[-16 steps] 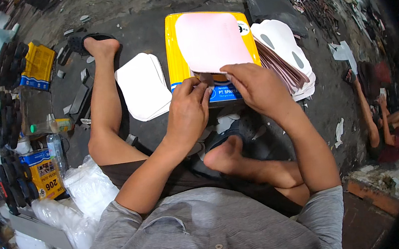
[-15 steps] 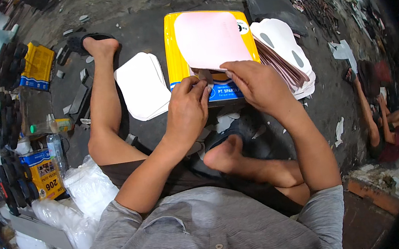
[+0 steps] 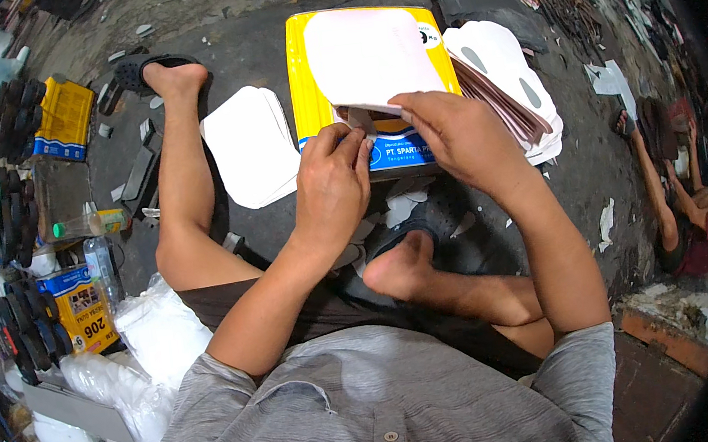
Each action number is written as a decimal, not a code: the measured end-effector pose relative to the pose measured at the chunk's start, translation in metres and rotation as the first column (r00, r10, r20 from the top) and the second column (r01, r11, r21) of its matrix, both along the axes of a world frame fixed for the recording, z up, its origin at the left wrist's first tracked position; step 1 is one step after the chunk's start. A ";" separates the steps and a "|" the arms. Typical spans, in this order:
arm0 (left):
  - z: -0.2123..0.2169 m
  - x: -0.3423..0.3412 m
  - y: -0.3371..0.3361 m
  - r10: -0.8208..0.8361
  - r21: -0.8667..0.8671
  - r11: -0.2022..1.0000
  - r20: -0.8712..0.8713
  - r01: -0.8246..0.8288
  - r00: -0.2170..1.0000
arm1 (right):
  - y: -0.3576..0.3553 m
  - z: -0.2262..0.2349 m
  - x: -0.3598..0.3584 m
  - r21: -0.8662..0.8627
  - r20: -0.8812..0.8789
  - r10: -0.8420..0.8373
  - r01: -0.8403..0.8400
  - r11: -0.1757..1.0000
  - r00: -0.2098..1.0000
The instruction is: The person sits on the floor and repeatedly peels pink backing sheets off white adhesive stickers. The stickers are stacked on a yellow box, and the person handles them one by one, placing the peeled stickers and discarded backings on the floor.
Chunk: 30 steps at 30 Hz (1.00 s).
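A pale pinkish-white cut sheet (image 3: pixel 367 56) lies over a yellow and blue tin (image 3: pixel 302 75) between my legs. My right hand (image 3: pixel 468 138) pinches the sheet's near right corner between thumb and fingers, holding that edge raised off the tin. My left hand (image 3: pixel 331 184) is closed by the near left edge, its fingertips on a small thin greyish piece (image 3: pixel 359 120) that reaches under the sheet. What kind of piece it is I cannot make out. To the left lies a stack of white cut sheets (image 3: pixel 247 150). On the right are white sheets with grey oval patches (image 3: pixel 497 59) and a fanned brownish-pink stack (image 3: pixel 502 106).
Dark scraps and a crumpled dark sheet (image 3: pixel 483 9) lie at the far right. Along the left stand yellow tins (image 3: pixel 64 118), a plastic bottle (image 3: pixel 100 265), dark sole-like pieces (image 3: pixel 32 319) and clear plastic bags (image 3: pixel 158 328). Another person (image 3: pixel 696 228) sits at the right.
The sheet's near edge is lifted a little higher, and its surface looks whiter. My right hand has tilted up with it, while my left hand stays at nearly the same place.
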<state>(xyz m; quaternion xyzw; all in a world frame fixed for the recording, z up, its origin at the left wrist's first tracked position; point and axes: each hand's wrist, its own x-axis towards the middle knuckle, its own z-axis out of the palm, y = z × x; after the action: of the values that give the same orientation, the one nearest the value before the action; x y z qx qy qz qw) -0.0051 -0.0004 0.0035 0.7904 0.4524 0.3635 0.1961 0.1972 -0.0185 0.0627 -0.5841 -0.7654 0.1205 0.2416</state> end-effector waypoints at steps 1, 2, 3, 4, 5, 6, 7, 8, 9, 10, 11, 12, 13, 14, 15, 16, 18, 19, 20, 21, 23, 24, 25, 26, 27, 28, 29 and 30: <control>0.000 0.000 0.000 0.003 -0.004 1.000 -0.005 -0.003 1.000 | 0.001 0.003 0.001 0.034 0.005 -0.004 0.004 0.999 1.000; 0.000 0.000 0.000 0.005 -0.007 1.000 -0.010 -0.005 1.000 | 0.002 0.005 0.001 0.068 0.010 -0.008 0.007 0.998 1.000; 0.000 0.000 0.000 0.007 -0.010 1.000 -0.015 -0.007 1.000 | 0.001 0.005 0.001 0.012 0.004 -0.035 0.035 0.999 0.999; 0.000 0.000 -0.001 0.008 -0.001 1.000 -0.012 -0.008 1.000 | 0.000 0.005 0.001 -0.029 0.013 -0.029 0.029 0.999 0.999; -0.001 0.000 -0.001 0.008 0.009 1.000 -0.010 -0.008 1.000 | -0.001 0.002 -0.001 -0.031 0.011 -0.016 0.016 0.999 1.000; -0.001 0.000 -0.001 0.008 0.020 1.000 -0.006 -0.008 1.000 | -0.002 -0.001 -0.002 -0.036 0.011 -0.004 0.004 0.999 1.000; -0.001 0.000 -0.001 0.002 0.019 1.000 -0.011 -0.001 1.000 | -0.003 -0.004 -0.003 -0.030 0.016 0.011 -0.010 0.999 1.000; -0.001 -0.001 -0.002 -0.005 0.019 1.000 -0.015 0.005 1.000 | -0.005 -0.008 -0.004 -0.030 0.023 0.025 -0.024 0.999 0.999; -0.001 -0.001 -0.002 -0.011 0.018 1.000 -0.020 0.012 1.000 | -0.006 -0.011 -0.005 -0.063 0.039 0.027 -0.025 0.998 0.999; -0.001 -0.001 -0.002 -0.016 0.023 1.000 -0.012 0.016 1.000 | -0.007 -0.014 -0.005 -0.041 0.022 0.041 -0.040 0.998 0.999; -0.001 -0.001 -0.002 -0.020 0.027 0.999 -0.004 0.020 1.000 | -0.007 -0.016 -0.005 -0.051 0.015 0.042 -0.041 0.998 0.999; -0.001 -0.001 -0.002 -0.024 0.033 0.999 0.005 0.024 1.000 | -0.008 -0.017 -0.005 -0.053 0.007 0.037 -0.037 0.998 0.999; -0.001 -0.001 -0.002 -0.020 0.028 0.999 0.002 0.020 1.000 | -0.008 -0.018 -0.005 -0.046 0.010 0.046 -0.046 0.998 0.999; -0.001 -0.001 -0.002 -0.016 0.024 1.000 0.000 0.016 1.000 | -0.007 -0.018 -0.005 -0.031 0.011 0.049 -0.049 0.998 0.999; -0.001 -0.001 -0.002 -0.012 0.019 1.000 -0.002 0.012 1.000 | -0.007 -0.018 -0.005 -0.012 0.012 0.056 -0.056 0.998 0.998; -0.001 -0.001 -0.002 -0.013 0.016 1.000 0.004 0.013 1.000 | -0.007 -0.018 -0.006 -0.010 0.012 0.052 -0.052 0.999 0.999; -0.001 -0.001 -0.003 -0.012 0.008 1.000 0.015 0.012 1.000 | -0.007 -0.018 -0.006 0.003 0.017 0.057 -0.057 0.998 0.998; -0.001 -0.001 -0.003 -0.011 0.013 1.000 0.015 0.011 1.000 | -0.008 -0.018 -0.006 -0.002 0.014 0.050 -0.050 0.999 0.999; -0.001 0.000 -0.003 -0.010 0.018 1.000 0.014 0.010 1.000 | -0.008 -0.018 -0.007 -0.006 0.014 0.047 -0.047 0.999 0.999; -0.001 0.000 -0.003 -0.010 0.023 1.000 0.013 0.009 1.000 | -0.008 -0.018 -0.007 -0.010 0.014 0.044 -0.043 0.999 0.999; -0.002 0.000 -0.002 -0.004 0.036 0.999 0.020 0.003 1.000 | -0.008 -0.018 -0.008 -0.035 0.024 0.039 -0.038 0.999 0.999; -0.003 0.000 -0.002 -0.003 0.041 0.999 0.023 0.002 1.000 | -0.008 -0.017 -0.008 -0.048 0.029 0.037 -0.036 0.998 0.999; -0.004 0.000 -0.002 0.000 0.046 0.999 0.027 -0.001 1.000 | -0.007 -0.015 -0.009 -0.015 0.015 0.034 -0.034 0.999 0.999; -0.004 0.000 -0.002 0.001 0.049 0.999 0.031 -0.002 1.000 | -0.006 -0.013 -0.009 0.019 0.000 0.031 -0.031 0.999 1.000; -0.004 0.001 -0.002 0.001 0.051 0.999 0.035 -0.003 0.999 | -0.005 -0.011 -0.009 0.008 0.003 0.012 -0.012 1.000 1.000; -0.005 0.001 -0.002 0.006 0.051 0.999 0.040 -0.008 0.999 | -0.003 -0.008 -0.008 0.043 -0.017 0.002 -0.002 0.999 1.000; -0.005 0.001 -0.002 0.010 0.050 0.999 0.044 -0.012 0.999 | -0.002 -0.005 -0.006 0.033 -0.020 -0.024 0.024 0.999 1.000; -0.004 0.002 -0.002 0.015 0.050 0.999 0.047 -0.017 0.999 | -0.001 -0.002 -0.004 0.047 -0.027 -0.045 0.046 0.998 0.999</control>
<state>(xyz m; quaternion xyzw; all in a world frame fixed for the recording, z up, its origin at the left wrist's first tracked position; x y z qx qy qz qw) -0.0033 -0.0024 -0.0010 0.7828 0.4446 0.3947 0.1837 0.1929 -0.0193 0.0609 -0.5939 -0.7514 0.1042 0.2681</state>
